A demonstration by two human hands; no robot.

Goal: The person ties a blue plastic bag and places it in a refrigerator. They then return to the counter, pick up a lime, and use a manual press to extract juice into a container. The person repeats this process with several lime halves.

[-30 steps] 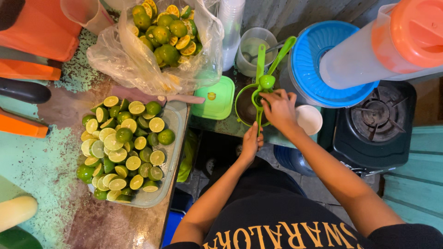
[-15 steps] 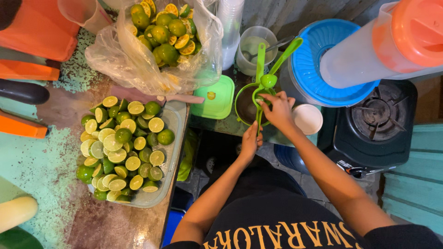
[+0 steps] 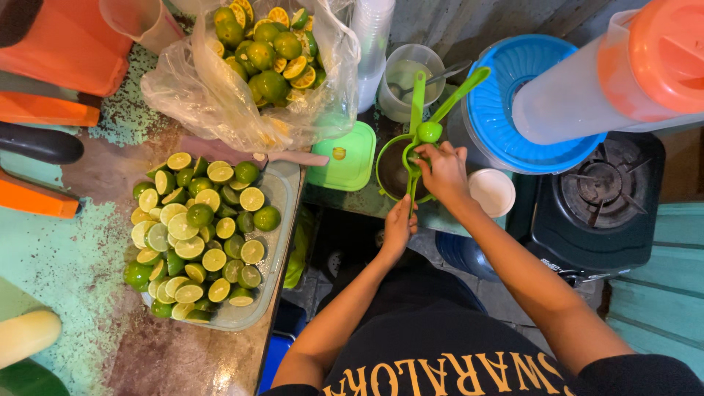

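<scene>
Low in the frame, the person's dark shirt and two bare forearms reach up toward the middle. The left hand (image 3: 398, 229) is clenched around the lower end of a green lime squeezer (image 3: 419, 139), just below centre. A little higher, the right hand (image 3: 440, 170) has its fingertips pinched at the squeezer's cup, where a small lime half (image 3: 429, 132) sits — whether they grip the fruit or the cup rim I cannot tell. The squeezer's handles splay open over a green bowl (image 3: 387, 170).

Left of centre, a clear tray (image 3: 282, 192) holds heaped lime halves (image 3: 196, 235). A green lid (image 3: 348, 158) lies beside the bowl, a small white cup (image 3: 493, 192) to its right. Further up — a plastic bag (image 3: 220, 95) of whole limes, a clear cup with a spoon (image 3: 402, 77), a blue strainer (image 3: 506, 110), an orange-lidded jug (image 3: 623, 70) and, at right, a gas stove (image 3: 601, 187).
</scene>
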